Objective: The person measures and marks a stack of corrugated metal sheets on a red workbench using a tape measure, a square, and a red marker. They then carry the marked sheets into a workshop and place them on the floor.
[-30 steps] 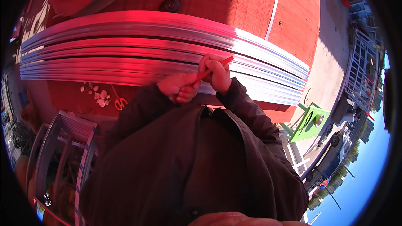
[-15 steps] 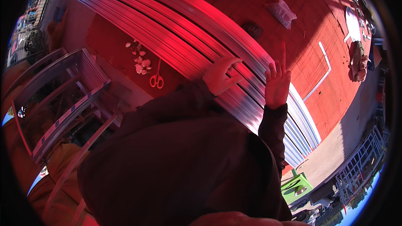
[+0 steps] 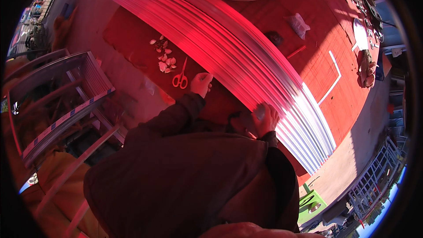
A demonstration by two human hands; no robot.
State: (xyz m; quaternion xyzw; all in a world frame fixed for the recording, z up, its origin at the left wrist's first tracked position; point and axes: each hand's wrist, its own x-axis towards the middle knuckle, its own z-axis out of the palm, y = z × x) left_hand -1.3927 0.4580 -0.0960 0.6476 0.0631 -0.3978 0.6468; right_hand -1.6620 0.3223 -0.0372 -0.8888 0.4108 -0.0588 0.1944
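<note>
A long row of metal profile strips (image 3: pixel 229 57) lies side by side across the table, red-lit on the left and bright silver at the right end. My left hand (image 3: pixel 202 83) is at the row's near edge, its fingers curled in; whether anything is inside them is hidden. Farther right, my right hand (image 3: pixel 265 119) rests against the same edge, fingers stretched over the nearest strips and thumb lower down. Orange-handled scissors (image 3: pixel 179 80) lie left of my left hand, beside several small pale pieces (image 3: pixel 166 64) that look like garlic cloves.
Across the strips, a clear plastic bag (image 3: pixel 298 26), a dark round object (image 3: pixel 274 38) and a bent white strip (image 3: pixel 338 76) lie on the red tabletop. Metal frames (image 3: pixel 66 119) stand at the left. A green stool (image 3: pixel 312 205) is at the lower right.
Both hands have come back toward me from above the strips to their near edge. The dark gaps between the strips have narrowed. My right hand is lower and its fingers now touch the strips.
</note>
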